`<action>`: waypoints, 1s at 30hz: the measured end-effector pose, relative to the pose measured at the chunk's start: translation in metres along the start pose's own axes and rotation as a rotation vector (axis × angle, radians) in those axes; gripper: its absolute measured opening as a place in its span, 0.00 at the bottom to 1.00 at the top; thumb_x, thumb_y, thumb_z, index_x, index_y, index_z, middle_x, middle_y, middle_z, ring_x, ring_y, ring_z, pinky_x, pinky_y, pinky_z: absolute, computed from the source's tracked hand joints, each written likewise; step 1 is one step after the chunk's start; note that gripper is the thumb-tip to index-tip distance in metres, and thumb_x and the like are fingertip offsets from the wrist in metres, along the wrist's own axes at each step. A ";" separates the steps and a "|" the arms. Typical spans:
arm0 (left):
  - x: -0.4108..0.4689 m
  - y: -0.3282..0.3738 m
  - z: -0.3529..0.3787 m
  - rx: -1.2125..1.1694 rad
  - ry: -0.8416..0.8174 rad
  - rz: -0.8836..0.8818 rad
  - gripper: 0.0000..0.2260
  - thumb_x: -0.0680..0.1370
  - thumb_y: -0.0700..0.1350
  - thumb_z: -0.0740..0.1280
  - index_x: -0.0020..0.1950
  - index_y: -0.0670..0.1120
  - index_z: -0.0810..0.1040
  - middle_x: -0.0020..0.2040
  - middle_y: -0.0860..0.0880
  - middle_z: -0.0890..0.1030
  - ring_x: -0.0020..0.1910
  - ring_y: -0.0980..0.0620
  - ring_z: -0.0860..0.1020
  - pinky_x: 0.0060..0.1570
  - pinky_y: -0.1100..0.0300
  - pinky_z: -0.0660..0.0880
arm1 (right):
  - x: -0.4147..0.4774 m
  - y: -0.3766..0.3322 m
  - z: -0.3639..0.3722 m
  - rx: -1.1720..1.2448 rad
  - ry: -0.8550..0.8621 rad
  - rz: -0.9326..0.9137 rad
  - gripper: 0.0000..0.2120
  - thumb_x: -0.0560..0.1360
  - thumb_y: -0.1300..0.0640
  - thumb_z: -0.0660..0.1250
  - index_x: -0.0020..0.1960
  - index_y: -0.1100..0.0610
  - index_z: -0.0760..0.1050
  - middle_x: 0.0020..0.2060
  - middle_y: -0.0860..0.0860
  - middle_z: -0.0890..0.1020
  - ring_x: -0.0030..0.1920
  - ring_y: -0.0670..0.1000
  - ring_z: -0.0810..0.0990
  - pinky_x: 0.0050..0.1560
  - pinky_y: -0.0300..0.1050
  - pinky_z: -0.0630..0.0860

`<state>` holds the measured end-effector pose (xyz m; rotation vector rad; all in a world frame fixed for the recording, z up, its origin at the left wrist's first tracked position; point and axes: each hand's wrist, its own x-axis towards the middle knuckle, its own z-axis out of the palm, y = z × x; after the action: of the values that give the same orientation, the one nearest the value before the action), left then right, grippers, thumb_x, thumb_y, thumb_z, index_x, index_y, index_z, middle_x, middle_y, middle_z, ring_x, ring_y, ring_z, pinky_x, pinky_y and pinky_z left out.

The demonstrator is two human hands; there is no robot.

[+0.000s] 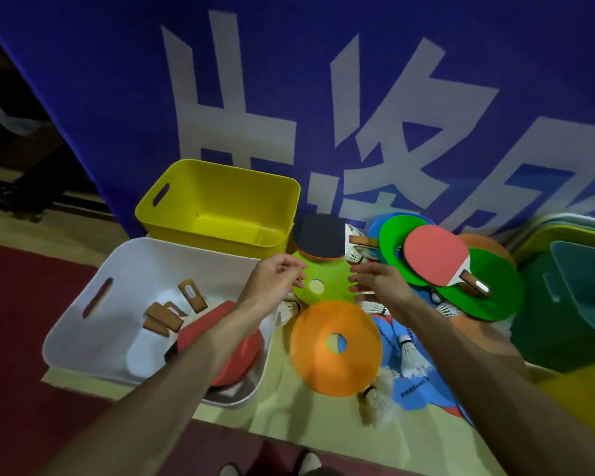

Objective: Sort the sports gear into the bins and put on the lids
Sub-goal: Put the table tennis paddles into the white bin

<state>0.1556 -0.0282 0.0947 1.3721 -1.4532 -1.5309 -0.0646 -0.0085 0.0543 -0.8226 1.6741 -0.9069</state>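
The left grip (pixel 275 283) and the right grip (pixel 380 286) each pinched an opposite edge of the lime disc (pixel 323 286). The disc was just right of the white bin (pixel 124 269), just beyond the orange disc (pixel 335 343), its far edge under the black paddle (pixel 320 242).

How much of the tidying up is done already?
Only a bit. Done: red wooden-handled paddles lie in the white plastic bin. In hand: the left hand pinches the lime-green flat plastic disc, and the right hand is at its other edge. Left: the yellow plastic bin is empty, the orange flat disc, black round paddle and white feather shuttlecocks lie outside, and neither bin has a lid.
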 end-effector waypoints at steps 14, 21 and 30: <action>0.046 -0.018 0.059 0.114 0.085 -0.153 0.10 0.77 0.36 0.64 0.40 0.50 0.78 0.41 0.45 0.80 0.38 0.52 0.80 0.47 0.54 0.74 | 0.100 0.046 -0.021 0.248 -0.036 0.223 0.06 0.76 0.69 0.61 0.51 0.63 0.75 0.45 0.58 0.79 0.39 0.54 0.79 0.36 0.44 0.80; 0.054 -0.018 0.056 0.129 0.131 -0.188 0.10 0.78 0.35 0.62 0.44 0.48 0.78 0.43 0.48 0.81 0.42 0.52 0.81 0.43 0.63 0.74 | 0.151 0.040 0.003 0.408 -0.034 0.333 0.06 0.79 0.67 0.59 0.46 0.60 0.72 0.39 0.55 0.75 0.34 0.49 0.79 0.30 0.40 0.79; 0.052 -0.019 0.054 0.090 0.173 -0.211 0.09 0.77 0.35 0.63 0.44 0.47 0.79 0.40 0.48 0.81 0.40 0.54 0.80 0.36 0.71 0.74 | 0.165 0.023 0.019 0.660 -0.044 0.479 0.17 0.80 0.60 0.62 0.67 0.64 0.66 0.59 0.63 0.79 0.59 0.59 0.79 0.55 0.51 0.77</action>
<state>0.0948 -0.0548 0.0550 1.7132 -1.3189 -1.4462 -0.0899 -0.1424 -0.0442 0.0082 1.3155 -0.9943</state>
